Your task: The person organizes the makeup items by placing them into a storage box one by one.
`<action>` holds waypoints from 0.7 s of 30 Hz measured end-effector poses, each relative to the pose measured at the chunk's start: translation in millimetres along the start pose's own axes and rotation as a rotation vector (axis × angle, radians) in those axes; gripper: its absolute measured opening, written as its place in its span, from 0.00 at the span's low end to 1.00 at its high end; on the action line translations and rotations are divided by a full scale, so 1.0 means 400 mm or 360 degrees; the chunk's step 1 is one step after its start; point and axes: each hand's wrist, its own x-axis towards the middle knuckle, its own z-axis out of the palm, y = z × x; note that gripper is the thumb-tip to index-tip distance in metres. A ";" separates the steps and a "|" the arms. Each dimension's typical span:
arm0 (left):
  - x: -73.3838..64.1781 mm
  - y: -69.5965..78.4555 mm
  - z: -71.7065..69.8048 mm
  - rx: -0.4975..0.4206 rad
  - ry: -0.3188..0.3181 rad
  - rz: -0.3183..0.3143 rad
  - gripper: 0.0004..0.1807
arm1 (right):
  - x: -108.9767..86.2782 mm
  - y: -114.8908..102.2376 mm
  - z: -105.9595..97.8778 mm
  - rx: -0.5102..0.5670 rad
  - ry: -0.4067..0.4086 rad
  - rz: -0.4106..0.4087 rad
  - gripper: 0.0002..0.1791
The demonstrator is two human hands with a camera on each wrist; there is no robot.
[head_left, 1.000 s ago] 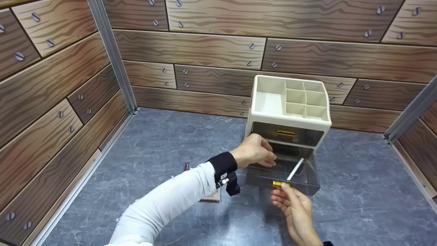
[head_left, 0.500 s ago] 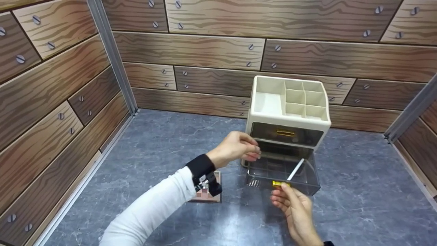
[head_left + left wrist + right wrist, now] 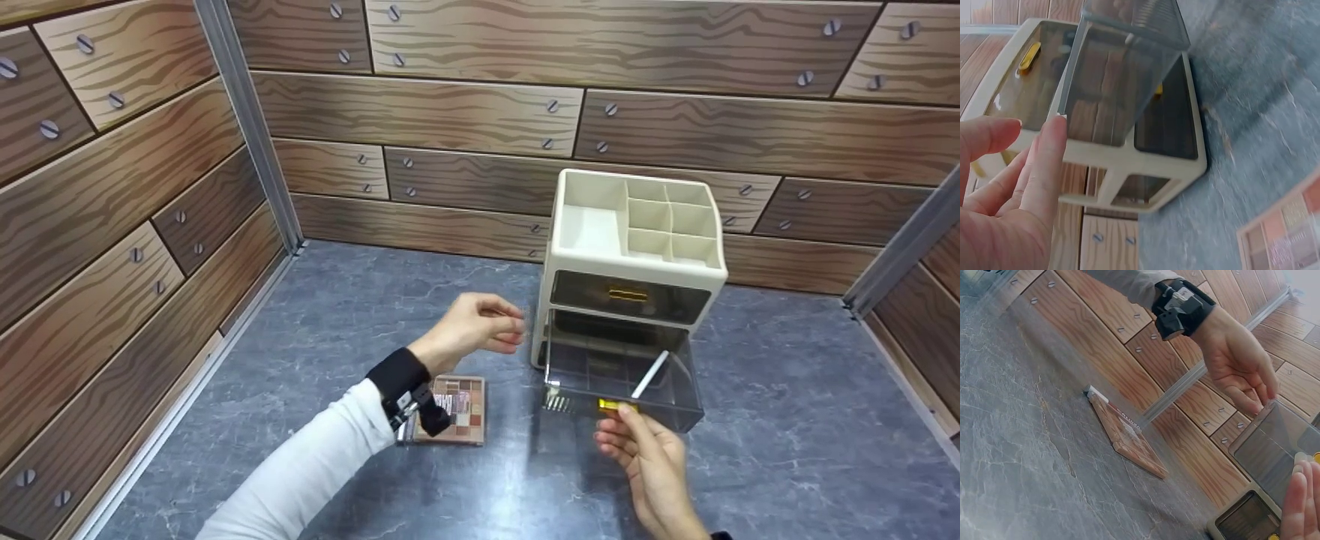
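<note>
My right hand (image 3: 649,465) pinches the gold handle (image 3: 611,406) of a smoky clear drawer (image 3: 679,417), which is pulled out of a cream desktop organizer (image 3: 559,259). Inside that drawer a thin white stick (image 3: 650,375) lies slanted. My left hand (image 3: 480,322) hovers left of the drawer with loosely bent fingers and nothing between them; in the left wrist view its fingertips (image 3: 1055,126) overlap the drawer's side. Below the left wrist an eyeshadow palette (image 3: 469,412) lies on the table, partly hidden by the wrist strap.
A marker-like stick (image 3: 1098,394) with a dark end lies along the palette in the right wrist view. The organizer's upper drawer (image 3: 585,289) is closed, and its top has several compartments. Wood-patterned walls (image 3: 420,112) enclose the grey marbled tabletop (image 3: 337,300).
My left hand has moved left, from over the pulled-out drawer to beside it, uncovering the drawer's left part and more of the palette. The right hand stays at the handle.
</note>
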 end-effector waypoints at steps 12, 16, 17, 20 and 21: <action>-0.058 -0.051 -0.103 0.0114 0.0121 -0.0014 0.17 | 0.002 0.001 0.002 0.0013 0.0023 0.0033 0.15; -0.075 -0.079 -0.142 0.0122 0.0192 -0.0040 0.16 | 0.003 0.001 0.003 -0.0002 0.0030 0.0034 0.15; -0.079 -0.087 -0.151 0.0126 0.0208 -0.0047 0.16 | 0.003 0.001 0.003 -0.0003 0.0031 0.0038 0.15; -0.087 -0.108 -0.176 0.0140 0.0254 -0.0068 0.15 | 0.003 -0.001 0.002 -0.0003 0.0031 0.0040 0.15; -0.091 -0.113 -0.183 0.0152 0.0270 -0.0073 0.15 | 0.003 -0.001 0.002 -0.0002 0.0029 0.0037 0.15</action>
